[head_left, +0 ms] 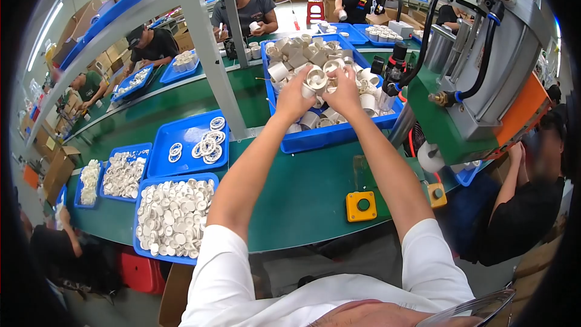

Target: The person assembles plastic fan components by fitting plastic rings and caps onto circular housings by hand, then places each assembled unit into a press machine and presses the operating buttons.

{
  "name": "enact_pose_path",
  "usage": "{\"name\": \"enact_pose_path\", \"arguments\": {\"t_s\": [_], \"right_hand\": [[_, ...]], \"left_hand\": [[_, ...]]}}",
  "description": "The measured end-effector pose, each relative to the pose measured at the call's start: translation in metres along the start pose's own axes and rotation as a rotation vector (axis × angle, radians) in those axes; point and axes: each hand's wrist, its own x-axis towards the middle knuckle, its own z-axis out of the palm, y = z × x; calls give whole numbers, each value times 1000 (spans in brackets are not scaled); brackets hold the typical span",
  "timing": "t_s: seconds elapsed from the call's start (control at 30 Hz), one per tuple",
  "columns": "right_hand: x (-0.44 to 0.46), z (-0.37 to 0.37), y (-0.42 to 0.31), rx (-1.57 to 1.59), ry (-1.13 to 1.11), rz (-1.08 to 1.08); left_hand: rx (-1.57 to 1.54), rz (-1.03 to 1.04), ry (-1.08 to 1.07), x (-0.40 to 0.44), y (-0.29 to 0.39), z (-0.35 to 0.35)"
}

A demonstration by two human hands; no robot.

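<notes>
Both my arms reach forward over a large blue bin [339,135] heaped with white cylindrical parts. My left hand [295,98] is closed around a white cup-shaped part [316,79] with a round piece visible inside its rim. Beside it, my right hand [344,92] grips another white part [331,68], its fingers curled over the top. The two parts are side by side above the heap, touching or nearly so. My fingers partly hide both parts.
Left on the green bench [272,194] are a tray of round caps [175,217], a tray with white rings [210,146] and smaller trays. A pneumatic press [490,66] and yellow button box [361,206] stand right. Co-workers sit around; a metal post [209,48] rises left.
</notes>
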Motion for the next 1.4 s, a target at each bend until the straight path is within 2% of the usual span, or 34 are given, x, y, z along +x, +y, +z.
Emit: {"name": "enact_pose_path", "arguments": {"t_s": [0.07, 0.17, 0.23, 0.27, 0.33, 0.47, 0.5, 0.6, 0.63, 0.73, 0.8, 0.9, 0.97, 1.0, 1.07, 1.13, 1.2, 1.27, 1.33, 1.4], "right_hand": [[-17, -27, -26, 4, -7, -11], [-56, -48, -49, 31, 77, -142], [-93, -63, -67, 85, 30, -123], [-109, -70, -75, 127, 2, -123], [-145, -79, -84, 150, -48, -111], [-201, -70, -77, 155, -152, -97], [-211, -63, -73, 167, -186, -47], [-222, -49, -59, 140, -231, -52], [-220, -47, -56, 130, -275, -62], [-218, -42, -50, 119, -361, -78], [-216, -47, -48, 133, -414, 5], [-214, -74, -55, 95, -490, -52], [-213, -90, -57, -137, -503, -117], [-211, -94, -58, -138, -511, -114], [-204, -99, -59, -92, -730, 135], [-207, -96, -57, -80, -742, 173], [-207, -92, -51, -65, -751, 206], [-208, -91, -38, 174, -533, 50], [-203, -93, -36, 123, -529, 26], [-201, -91, -28, 72, -631, 68]], "left_hand": [[7, 71, 89, -10, 28, -16], [15, 30, 120, -45, 61, -33], [43, -4, 149, -85, 81, -43], [51, -20, 149, -104, 84, -42], [72, 77, 228, -142, 89, -41], [83, 19, 271, -200, 78, -26], [188, 11, 193, -211, 76, -31], [274, 101, 121, -218, 77, -43], [332, 27, 12, -219, 76, -49], [414, -51, -32, -215, 82, -59], [480, -83, -85, -219, 74, -62], [507, -149, -95, -225, 78, -69], [544, -142, -116, -232, 78, -76], [583, -128, -131, -236, 78, -79], [543, -143, -126, -244, 76, -87], [488, -66, -41, -252, 72, -96], [514, -74, 0, -262, 78, -105], [515, -231, -14, -274, 85, -115], [537, -277, -24, -281, 83, -121], [390, -338, -79, -287, 71, -122]]}}
